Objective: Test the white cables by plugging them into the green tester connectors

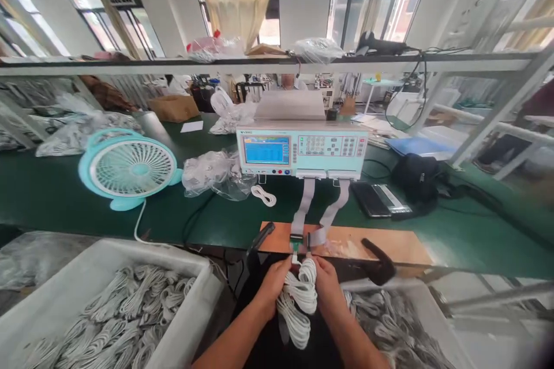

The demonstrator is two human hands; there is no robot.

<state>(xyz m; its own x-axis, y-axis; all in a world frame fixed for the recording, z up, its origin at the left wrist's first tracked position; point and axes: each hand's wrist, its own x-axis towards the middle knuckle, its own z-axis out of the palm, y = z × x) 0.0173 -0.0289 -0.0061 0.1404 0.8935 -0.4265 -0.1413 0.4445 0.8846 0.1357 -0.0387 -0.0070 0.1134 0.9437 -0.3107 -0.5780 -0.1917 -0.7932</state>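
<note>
White cable bundle [299,300] (coiled) between both hands.

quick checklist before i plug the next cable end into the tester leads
1. Both hands on the cable bundle: ok, left hand and right hand hold it from either side.
2. Cable end up at the connectors: cannot tell, too small to see whether it is seated.
3. Ribbon leads run from the tester down to the board: ok.
4. Tester screen lit: ok, readout unreadable.
5. Bin of cables at the left: ok, stocked.
6. Clamp handle clear of the hands: ok.
</note>
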